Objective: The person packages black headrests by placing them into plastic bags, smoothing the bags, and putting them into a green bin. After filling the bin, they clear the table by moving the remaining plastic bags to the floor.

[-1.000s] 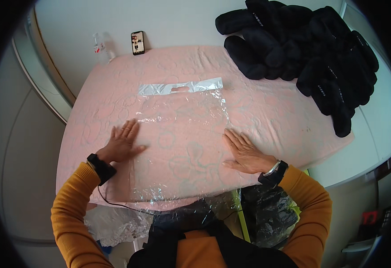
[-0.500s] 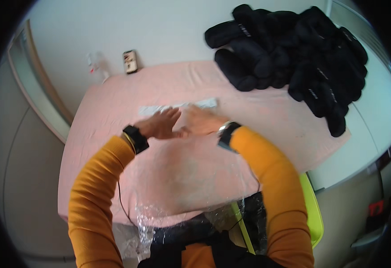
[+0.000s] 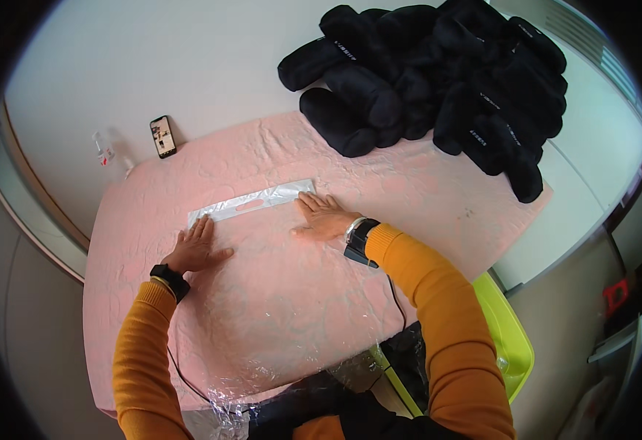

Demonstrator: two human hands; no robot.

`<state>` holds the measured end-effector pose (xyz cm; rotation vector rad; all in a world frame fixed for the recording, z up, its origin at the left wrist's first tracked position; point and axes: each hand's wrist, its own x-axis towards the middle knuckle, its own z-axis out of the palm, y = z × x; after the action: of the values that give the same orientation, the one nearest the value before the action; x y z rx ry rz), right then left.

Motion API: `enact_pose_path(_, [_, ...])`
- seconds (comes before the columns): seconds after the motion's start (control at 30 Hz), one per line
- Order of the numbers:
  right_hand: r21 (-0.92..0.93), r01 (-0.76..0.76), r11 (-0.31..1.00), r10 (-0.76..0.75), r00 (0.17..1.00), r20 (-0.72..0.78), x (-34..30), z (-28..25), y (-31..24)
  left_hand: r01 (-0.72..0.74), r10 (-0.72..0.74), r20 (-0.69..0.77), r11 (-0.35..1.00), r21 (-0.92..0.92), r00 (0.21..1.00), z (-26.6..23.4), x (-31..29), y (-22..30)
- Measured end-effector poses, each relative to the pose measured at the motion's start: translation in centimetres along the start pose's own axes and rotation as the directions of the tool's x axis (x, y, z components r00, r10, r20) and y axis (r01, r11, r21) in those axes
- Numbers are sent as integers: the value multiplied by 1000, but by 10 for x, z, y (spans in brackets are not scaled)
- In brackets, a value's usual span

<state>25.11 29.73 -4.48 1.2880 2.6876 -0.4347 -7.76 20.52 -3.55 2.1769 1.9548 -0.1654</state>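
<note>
1. Surface, spread with a wrinkled pink cloth [image 3: 394, 176]; stood against a plain white wall [image 3: 211, 59].
2. Clear, glossy plastic film bag [image 3: 269, 293], one; lay across the middle of the surface, its near end bunched at the near edge. White handle strip [image 3: 280, 193] with an oblong cut-out at its far end, slanted up to the right.
3. Left hand [image 3: 192, 253]: palm down, fingers extended and thumb apart, fingertips at the strip's left end; gripped nothing.
4. Right hand [image 3: 326, 218]: likewise flat and spread, at the strip's right end; gripped nothing. The wide placing of both hands probably served to smooth the film and keep it taut.
5. Black, rounded, padded fabric rolls [image 3: 409, 88], many; heaped at the far right, apparently to sit apart from the film.
6. Black-framed phone [image 3: 163, 137]; leaned on the wall, presumably to stand upright.
7. Difference: half a second earlier the hands were close together below the strip's middle; here they had parted to its ends.
</note>
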Motion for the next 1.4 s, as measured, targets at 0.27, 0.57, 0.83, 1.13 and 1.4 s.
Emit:
enact_pose_path(0.27, [-11, -154, 988, 154, 987, -37, -45, -2, 22, 112, -112, 12, 993, 26, 994, -1, -19, 2])
enact_pose_path(0.57, [258, -267, 928, 359, 827, -434, -101, -19, 80, 51, -46, 140, 998, -32, 989, -3, -89, 3])
enact_pose_path(0.83, [587, -168, 792, 599, 398, -694, -82, -95, 108, 69, -61, 235, 997, -27, 970, 6, -90, 2])
enact_pose_path(1.13, [576, -271, 771, 636, 282, -719, -17, -139, 137, 50, -20, 227, 990, -128, 974, 9, -94, -3])
enact_pose_path(1.4, [629, -302, 717, 697, 314, -644, 27, -147, 155, 42, -15, 211, 991, -124, 977, 15, -95, -6])
